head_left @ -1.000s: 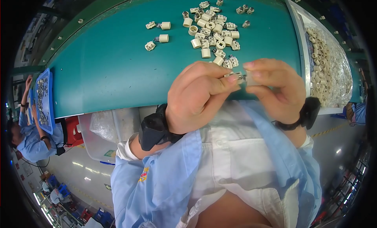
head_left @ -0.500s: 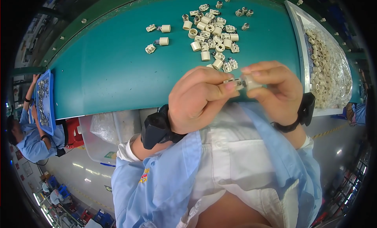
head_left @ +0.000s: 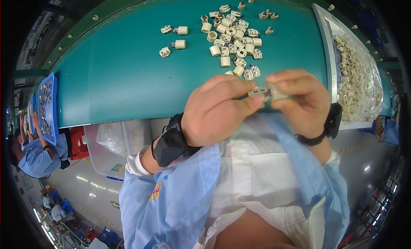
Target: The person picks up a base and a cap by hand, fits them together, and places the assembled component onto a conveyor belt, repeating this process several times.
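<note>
Over the near edge of the green work surface (head_left: 115, 90), my left hand (head_left: 218, 109) pinches a cream slotted plastic insert (head_left: 258, 91) between thumb and fingers. Facing it, my right hand (head_left: 306, 99) grips a short cream cylindrical sleeve (head_left: 278, 94), slightly blurred. The two parts meet end to end, with a dark metallic bit between them; how deep one sits in the other I cannot tell. Just beyond my hands lies a loose pile of similar sleeves and inserts (head_left: 231, 32).
To the left of the pile lie two sleeves (head_left: 180, 44) with metal ends, each beside an insert (head_left: 165, 52). At right stands a tray (head_left: 324, 39) with a plastic bag of sleeves (head_left: 349, 73). A person (head_left: 40, 152) works by a blue tray (head_left: 55, 109) at far left.
My hands have shifted very slightly right, and more of the insert shows beyond my left fingertips. Both parts are still held. The person at far left has moved their head and arms.
</note>
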`<state>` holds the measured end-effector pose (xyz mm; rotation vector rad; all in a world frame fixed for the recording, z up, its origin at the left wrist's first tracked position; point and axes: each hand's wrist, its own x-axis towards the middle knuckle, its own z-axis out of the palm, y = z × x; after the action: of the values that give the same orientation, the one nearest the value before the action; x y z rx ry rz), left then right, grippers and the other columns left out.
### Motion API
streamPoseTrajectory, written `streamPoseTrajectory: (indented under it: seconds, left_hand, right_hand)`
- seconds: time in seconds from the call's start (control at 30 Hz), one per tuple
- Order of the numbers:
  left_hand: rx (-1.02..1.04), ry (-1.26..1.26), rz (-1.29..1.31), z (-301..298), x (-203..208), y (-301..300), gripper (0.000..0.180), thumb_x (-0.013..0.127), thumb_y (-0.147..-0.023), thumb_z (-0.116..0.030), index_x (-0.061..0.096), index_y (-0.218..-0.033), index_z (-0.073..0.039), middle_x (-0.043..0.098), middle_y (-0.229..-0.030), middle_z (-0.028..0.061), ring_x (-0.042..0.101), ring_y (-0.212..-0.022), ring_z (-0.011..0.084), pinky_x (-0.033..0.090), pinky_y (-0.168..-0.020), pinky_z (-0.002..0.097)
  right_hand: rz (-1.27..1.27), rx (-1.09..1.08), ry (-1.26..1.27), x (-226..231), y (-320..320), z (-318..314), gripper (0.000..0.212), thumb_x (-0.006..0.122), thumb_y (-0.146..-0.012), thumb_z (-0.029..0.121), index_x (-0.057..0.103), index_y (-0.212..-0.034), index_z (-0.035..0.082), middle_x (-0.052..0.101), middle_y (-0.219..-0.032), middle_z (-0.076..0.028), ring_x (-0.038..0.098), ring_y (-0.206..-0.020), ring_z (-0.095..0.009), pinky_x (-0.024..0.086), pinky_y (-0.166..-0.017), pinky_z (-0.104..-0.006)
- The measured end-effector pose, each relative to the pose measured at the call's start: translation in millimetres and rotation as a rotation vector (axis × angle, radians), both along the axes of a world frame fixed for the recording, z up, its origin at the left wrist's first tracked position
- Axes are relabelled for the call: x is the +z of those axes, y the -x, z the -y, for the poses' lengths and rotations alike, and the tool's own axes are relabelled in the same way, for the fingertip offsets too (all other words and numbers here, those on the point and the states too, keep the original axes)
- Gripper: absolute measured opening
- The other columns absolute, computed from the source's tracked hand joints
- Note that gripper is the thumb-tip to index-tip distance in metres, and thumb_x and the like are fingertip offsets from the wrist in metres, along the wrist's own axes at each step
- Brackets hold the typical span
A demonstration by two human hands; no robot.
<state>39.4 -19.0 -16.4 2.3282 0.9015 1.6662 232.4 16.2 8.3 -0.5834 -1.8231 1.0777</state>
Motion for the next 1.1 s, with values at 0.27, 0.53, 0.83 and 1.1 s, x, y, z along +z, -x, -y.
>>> streamPoseTrajectory:
  seconds: [0.27,0.53,0.83,1.1]
  left_hand:
    - [-0.017,-0.079,-0.029,-10,-1,5,0.016,0.07,-0.067,0.001,0.059,-0.079,-0.001,0.062,-0.087,0.0136,0.061,-0.071,0.0259,0.05,-0.059,0.031]
    - [-0.111,0.141,0.034,-20,-1,8,0.022,0.069,-0.069,0.004,0.057,-0.086,-0.003,0.063,-0.089,0.0127,0.062,-0.076,0.0255,0.049,-0.063,0.0291]
    - [-0.173,0.302,0.179,-37,-11,14,0.025,0.068,-0.071,0.005,0.054,-0.089,-0.005,0.063,-0.09,0.0098,0.062,-0.079,0.0212,0.049,-0.065,0.0286]
    - [-0.076,0.452,0.294,-37,14,-7,0.032,0.071,-0.07,-0.004,0.056,-0.098,-0.005,0.061,-0.095,0.0112,0.059,-0.076,0.0258,0.048,-0.065,0.0292]
  right_hand:
    - [0.021,-0.009,-0.063,-3,3,-1,0.025,0.072,-0.069,0.001,0.061,-0.091,0.002,0.064,-0.097,-0.014,0.062,-0.091,-0.023,0.049,-0.078,-0.0292]
    - [0.2,-0.035,-0.155,6,6,-20,0.027,0.071,-0.07,0.005,0.063,-0.096,0.003,0.064,-0.091,-0.01,0.062,-0.081,-0.021,0.049,-0.07,-0.0271]
    - [0.388,0.048,-0.212,18,16,-43,0.026,0.07,-0.069,0.006,0.063,-0.094,0.003,0.062,-0.08,-0.006,0.056,-0.066,-0.016,0.045,-0.058,-0.0243]
    - [0.38,-0.036,-0.267,48,5,-59,0.023,0.069,-0.066,0.009,0.062,-0.087,0.004,0.061,-0.076,-0.006,0.056,-0.064,-0.013,0.044,-0.057,-0.0235]
